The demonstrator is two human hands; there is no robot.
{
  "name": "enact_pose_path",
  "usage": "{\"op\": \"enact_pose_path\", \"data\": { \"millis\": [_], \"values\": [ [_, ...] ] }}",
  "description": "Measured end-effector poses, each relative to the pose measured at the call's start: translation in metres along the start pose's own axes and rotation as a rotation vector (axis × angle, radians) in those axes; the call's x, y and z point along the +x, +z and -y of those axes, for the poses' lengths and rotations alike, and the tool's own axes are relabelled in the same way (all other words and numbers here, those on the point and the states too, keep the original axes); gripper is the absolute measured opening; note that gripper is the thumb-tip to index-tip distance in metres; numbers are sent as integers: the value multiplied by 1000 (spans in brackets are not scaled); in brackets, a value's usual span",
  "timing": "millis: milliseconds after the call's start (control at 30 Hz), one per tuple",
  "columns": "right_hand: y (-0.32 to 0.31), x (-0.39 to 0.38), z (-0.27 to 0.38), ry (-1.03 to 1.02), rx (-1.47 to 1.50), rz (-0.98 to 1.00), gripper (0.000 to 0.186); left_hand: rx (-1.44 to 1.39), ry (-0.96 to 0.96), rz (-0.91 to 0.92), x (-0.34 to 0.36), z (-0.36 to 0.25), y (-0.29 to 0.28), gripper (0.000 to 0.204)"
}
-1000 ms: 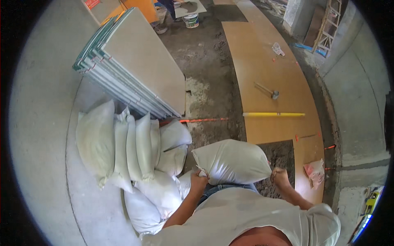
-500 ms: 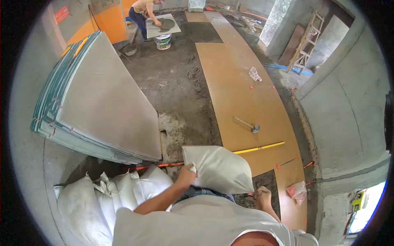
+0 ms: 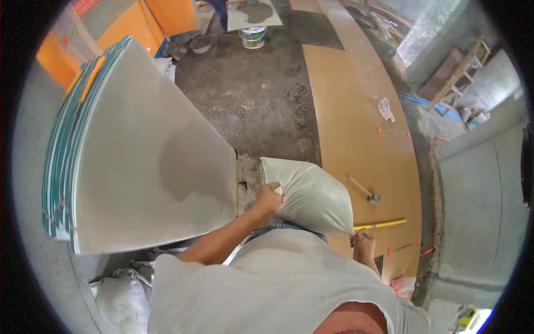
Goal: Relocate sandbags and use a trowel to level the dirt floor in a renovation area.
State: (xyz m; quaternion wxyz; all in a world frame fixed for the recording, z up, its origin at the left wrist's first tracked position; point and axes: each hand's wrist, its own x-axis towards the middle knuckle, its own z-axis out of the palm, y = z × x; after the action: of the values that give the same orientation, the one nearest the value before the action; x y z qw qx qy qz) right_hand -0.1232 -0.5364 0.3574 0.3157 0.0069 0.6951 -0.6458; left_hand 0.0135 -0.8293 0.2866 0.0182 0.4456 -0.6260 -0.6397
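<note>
A filled white sack (image 3: 311, 195) hangs between my hands in front of my body. My left hand (image 3: 270, 197) is closed on its bunched upper left corner, and my right hand (image 3: 363, 241) grips the lower right corner. To the left of the sack stands a thick stack of large tiles (image 3: 139, 161), upright on edge. More white sacks (image 3: 119, 303) lie at the lower left, partly hidden behind my arm and body.
Brown boards (image 3: 364, 100) on the right carry a mallet (image 3: 374, 197), a yellow level (image 3: 389, 222) and a glove (image 3: 386, 109). Rough screed (image 3: 250, 100) runs up the middle toward a co-worker's legs (image 3: 219, 14) and a bucket (image 3: 253, 37). A wooden ladder (image 3: 461, 78) leans at the right.
I have moved forward with the sack, which is higher in the picture. The tile stack looms larger on the left, the other sacks have slipped lower, and the co-worker is mostly out of view.
</note>
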Motion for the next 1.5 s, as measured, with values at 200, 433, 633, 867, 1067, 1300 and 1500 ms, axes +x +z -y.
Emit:
{"op": "enact_pose_path", "data": {
  "millis": [200,433,633,867,1067,1300,1500],
  "values": [
    [63,138,75,58,-147,91,18,28,-33,-184,94,-68,-34,35],
    [150,259,127,149,-230,88,18,-8,1,-233,200,-131,-87,17],
    [249,345,154,103,-230,55,20,-76,-62,-291,306,-122,-152,35],
    [379,403,204,-11,-191,190,24,-219,-141,-213,394,-250,-290,37],
    [493,482,234,58,-79,212,25,-61,19,-377,496,-288,-375,38],
    [615,606,272,208,-69,312,23,-168,-70,-413,601,-286,-458,43],
    [724,686,294,166,-360,472,25,-293,-130,-581,645,-294,-531,43]
  ]
}}
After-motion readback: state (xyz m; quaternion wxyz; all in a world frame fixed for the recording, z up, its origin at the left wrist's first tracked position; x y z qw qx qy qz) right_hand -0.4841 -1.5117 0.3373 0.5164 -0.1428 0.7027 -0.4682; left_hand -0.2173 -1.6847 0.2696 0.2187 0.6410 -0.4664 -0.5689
